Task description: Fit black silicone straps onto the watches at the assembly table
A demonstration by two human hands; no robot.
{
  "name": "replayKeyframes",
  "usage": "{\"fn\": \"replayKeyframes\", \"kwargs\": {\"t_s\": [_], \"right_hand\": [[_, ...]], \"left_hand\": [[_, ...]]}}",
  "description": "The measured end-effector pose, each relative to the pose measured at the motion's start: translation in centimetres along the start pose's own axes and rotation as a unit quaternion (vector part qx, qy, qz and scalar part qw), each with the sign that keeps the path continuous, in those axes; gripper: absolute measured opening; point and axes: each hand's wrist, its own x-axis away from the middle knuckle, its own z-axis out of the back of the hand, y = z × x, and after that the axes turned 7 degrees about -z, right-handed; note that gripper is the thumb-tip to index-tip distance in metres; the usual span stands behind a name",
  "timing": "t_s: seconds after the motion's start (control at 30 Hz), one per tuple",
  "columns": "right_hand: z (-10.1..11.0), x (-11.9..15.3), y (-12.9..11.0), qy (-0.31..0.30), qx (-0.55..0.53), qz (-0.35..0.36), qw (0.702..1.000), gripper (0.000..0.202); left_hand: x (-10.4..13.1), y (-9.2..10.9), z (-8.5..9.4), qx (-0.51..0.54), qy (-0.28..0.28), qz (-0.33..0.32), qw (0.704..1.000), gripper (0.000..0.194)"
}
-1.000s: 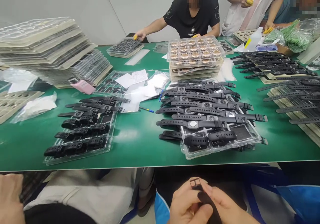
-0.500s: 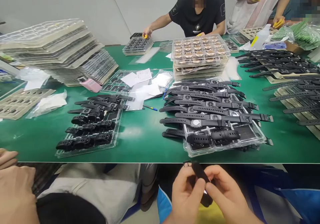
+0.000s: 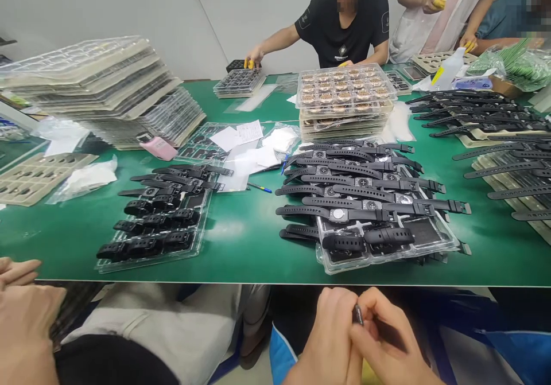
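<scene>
Below the table's near edge, my left hand (image 3: 327,339) and my right hand (image 3: 387,339) are pressed together over my lap. Both pinch a black watch strap (image 3: 358,314), of which only a small end shows between the fingers. Straight ahead on the green table (image 3: 245,241) stands a clear tray (image 3: 434,238) piled with black watches with straps laid flat. A second clear tray (image 3: 189,250) to the left holds rolled black watches.
Another person's hands (image 3: 21,322) and pale trousers are at the lower left. Tall stacks of plastic trays (image 3: 99,86) fill the far left; stacked trays of round parts (image 3: 344,95) stand mid-table. More straps (image 3: 495,121) lie at right. Several people work across the table.
The strap, which stuck up between my fingers, is now almost wholly covered as my hands have closed together. The view has shifted slightly.
</scene>
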Motion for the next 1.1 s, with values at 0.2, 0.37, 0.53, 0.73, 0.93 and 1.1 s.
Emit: {"fn": "replayKeyframes", "kwargs": {"t_s": [0.2,0.37,0.53,0.73,0.93,1.1], "right_hand": [[1.3,0.1,-0.8,0.005,-0.029,-0.054,0.998,0.043],[1.0,0.0,0.2,0.043,-0.259,-0.099,0.96,0.042],[0.4,-0.5,-0.6,0.053,-0.294,-0.121,0.947,0.045],[-0.8,-0.4,-1.2,0.082,-0.13,-0.086,0.984,0.041],[-1.3,0.3,0.3,0.137,0.067,0.087,0.985,0.044],[-1.6,-0.5,0.8,0.142,0.075,0.186,0.969,0.023]], "left_hand": [[-0.5,-0.6,1.3,-0.065,-0.064,-0.063,0.994,0.015],[-1.1,-1.0,1.8,-0.027,-0.048,-0.072,0.996,0.014],[-0.8,-1.4,1.5,0.043,-0.021,-0.03,0.998,0.021],[0.8,-2.6,-0.9,0.167,0.105,0.009,0.98,0.029],[0.6,-2.1,-2.1,0.463,0.222,0.161,0.843,0.043],[-0.5,-0.4,-1.9,0.471,0.275,0.198,0.815,0.04]]}}
